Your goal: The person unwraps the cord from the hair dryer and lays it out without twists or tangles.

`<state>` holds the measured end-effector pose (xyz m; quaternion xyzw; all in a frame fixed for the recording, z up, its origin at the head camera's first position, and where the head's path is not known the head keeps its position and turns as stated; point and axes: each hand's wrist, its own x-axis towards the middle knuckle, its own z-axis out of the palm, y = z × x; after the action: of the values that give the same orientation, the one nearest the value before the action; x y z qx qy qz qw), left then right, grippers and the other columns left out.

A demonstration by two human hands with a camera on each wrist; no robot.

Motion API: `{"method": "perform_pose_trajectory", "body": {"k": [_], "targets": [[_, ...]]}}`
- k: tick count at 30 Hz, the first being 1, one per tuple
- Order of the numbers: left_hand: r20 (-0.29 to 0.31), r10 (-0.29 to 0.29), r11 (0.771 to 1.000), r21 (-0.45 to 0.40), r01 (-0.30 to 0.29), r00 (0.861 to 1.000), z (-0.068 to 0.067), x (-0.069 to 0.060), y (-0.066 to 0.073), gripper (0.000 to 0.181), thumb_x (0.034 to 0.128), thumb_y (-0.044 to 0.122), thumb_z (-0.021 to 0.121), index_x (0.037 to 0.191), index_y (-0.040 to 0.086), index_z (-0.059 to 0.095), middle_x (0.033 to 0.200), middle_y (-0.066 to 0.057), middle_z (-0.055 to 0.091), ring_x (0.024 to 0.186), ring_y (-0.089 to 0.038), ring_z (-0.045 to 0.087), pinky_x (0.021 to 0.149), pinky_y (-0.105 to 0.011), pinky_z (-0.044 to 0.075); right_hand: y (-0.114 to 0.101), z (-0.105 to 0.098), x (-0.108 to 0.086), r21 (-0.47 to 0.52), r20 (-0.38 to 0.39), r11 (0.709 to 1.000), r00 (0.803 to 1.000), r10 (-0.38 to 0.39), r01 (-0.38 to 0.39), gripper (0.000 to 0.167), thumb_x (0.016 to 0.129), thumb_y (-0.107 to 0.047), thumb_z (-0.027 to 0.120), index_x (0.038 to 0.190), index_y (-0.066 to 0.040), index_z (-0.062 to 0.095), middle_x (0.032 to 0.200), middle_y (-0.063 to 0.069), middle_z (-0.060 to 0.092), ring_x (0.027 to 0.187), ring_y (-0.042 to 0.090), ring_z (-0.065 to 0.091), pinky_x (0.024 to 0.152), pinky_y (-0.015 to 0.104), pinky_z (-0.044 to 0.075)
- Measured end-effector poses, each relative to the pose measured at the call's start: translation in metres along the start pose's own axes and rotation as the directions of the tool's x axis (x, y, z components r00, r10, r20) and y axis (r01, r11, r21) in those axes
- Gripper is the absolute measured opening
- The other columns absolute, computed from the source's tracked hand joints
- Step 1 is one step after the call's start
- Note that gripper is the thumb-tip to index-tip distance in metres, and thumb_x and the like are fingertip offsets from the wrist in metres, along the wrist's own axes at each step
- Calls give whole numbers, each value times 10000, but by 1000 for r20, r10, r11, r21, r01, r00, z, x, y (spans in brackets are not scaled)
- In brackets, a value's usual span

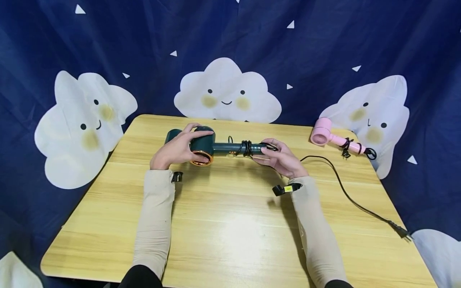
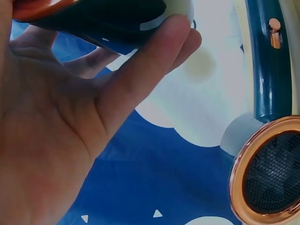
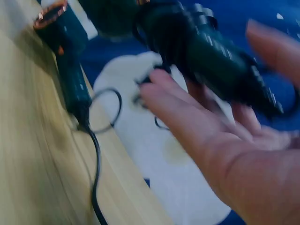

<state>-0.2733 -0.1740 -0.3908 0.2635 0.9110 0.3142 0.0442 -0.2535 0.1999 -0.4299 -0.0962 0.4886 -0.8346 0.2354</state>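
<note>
A dark green hair dryer [image 1: 202, 140] with a copper ring is held level above the table. My left hand [image 1: 180, 149] grips its barrel, fingers over the top and thumb low by the ring. Black cord [image 1: 247, 148] is bundled round the handle. At the handle's end is my right hand [image 1: 282, 158]; in the blurred right wrist view its fingers are fairly straight beside the handle, thumb apart. A second green hair dryer [image 2: 274, 84] lies behind, mostly hidden in the head view; the right wrist view shows its handle [image 3: 72, 89] and trailing cord [image 3: 97, 173].
On the wooden table [image 1: 223, 224], a pink hair dryer [image 1: 321, 132] with a bundled cord lies at the back right. A black cord [image 1: 335, 172] runs down the right side to a plug [image 1: 399, 231]. Behind hangs a blue curtain [image 1: 230, 36] with clouds.
</note>
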Motion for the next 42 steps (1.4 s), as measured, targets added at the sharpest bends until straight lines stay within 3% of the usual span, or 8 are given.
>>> {"method": "perform_pose_trajectory", "body": {"k": [6, 11, 16, 21, 25, 28, 36, 42], "targets": [[3, -9, 1000, -25, 9, 1000, -4, -4, 2, 904, 711, 421, 958, 1503, 390, 522, 1658, -67, 278, 1359, -369, 491, 1067, -563, 490, 1, -26, -3, 22, 256, 999, 966, -46, 42, 444, 1086, -288, 514, 1461, -61, 448, 1387, 126, 596, 1185, 258, 701, 1135, 521, 477], [-4, -8, 999, -34, 7, 1000, -6, -6, 4, 898, 713, 435, 954, 1500, 396, 524, 1659, -61, 278, 1376, -367, 472, 1071, -568, 484, 3, -30, 0, 13, 109, 1000, 994, 9, -10, 559, 1074, -531, 395, 1428, -111, 500, 1454, 119, 446, 1199, 277, 661, 1156, 510, 448], [-9, -2, 1000, -31, 2, 1000, -8, -6, 7, 906, 693, 438, 965, 1489, 405, 533, 1657, -55, 279, 1380, -364, 469, 1072, -563, 490, 11, -24, 7, -11, -10, 997, 997, 78, -78, 257, 1118, -170, 433, 1219, -131, 667, 1394, 100, 547, 1295, 379, 612, 1183, 550, 363], [4, 24, 999, -34, -23, 1000, -7, -5, 13, 900, 693, 460, 959, 1487, 389, 541, 1651, -46, 288, 1378, -348, 473, 1097, -558, 468, 18, -18, 10, 22, 66, 997, 995, 73, -74, 608, 911, 241, 305, 1164, -119, 725, 1247, 68, 719, 1174, 307, 707, 1190, 594, 255], [12, 49, 998, -34, -49, 999, -5, -5, 16, 892, 696, 458, 957, 1484, 373, 550, 1641, -38, 304, 1377, -331, 482, 1112, -538, 458, 20, -12, 10, 28, 141, 996, 987, 77, -82, 344, 945, 71, 628, 1222, -115, 711, 1240, 80, 736, 1133, 276, 733, 1177, 581, 244], [17, 51, 998, -30, -51, 999, -4, -4, 17, 889, 701, 459, 953, 1487, 371, 547, 1647, -41, 301, 1400, -336, 457, 1109, -544, 454, 22, -9, 11, 27, 185, 995, 979, 91, -98, 419, 855, -95, 821, 1251, -116, 685, 1262, 88, 726, 1175, 281, 719, 1188, 552, 280], [45, 65, 998, -12, -64, 997, 2, -3, 17, 881, 715, 489, 935, 1493, 374, 537, 1644, -32, 294, 1396, -321, 462, 1118, -529, 449, 24, -7, 12, 111, 214, 987, 972, 94, -120, 417, 884, -154, 822, 1274, -94, 688, 1282, 59, 691, 1182, 269, 710, 1130, 449, 482], [66, 75, 997, -6, -75, 995, 4, -3, 19, 867, 726, 510, 921, 1492, 381, 535, 1651, -58, 289, 1438, -327, 418, 1125, -551, 437, 24, -5, 13, 4, 272, 999, 962, 38, -40, 371, 913, -200, 796, 1262, -107, 715, 1219, 15, 749, 1123, 134, 713, 985, 304, 577]]}}
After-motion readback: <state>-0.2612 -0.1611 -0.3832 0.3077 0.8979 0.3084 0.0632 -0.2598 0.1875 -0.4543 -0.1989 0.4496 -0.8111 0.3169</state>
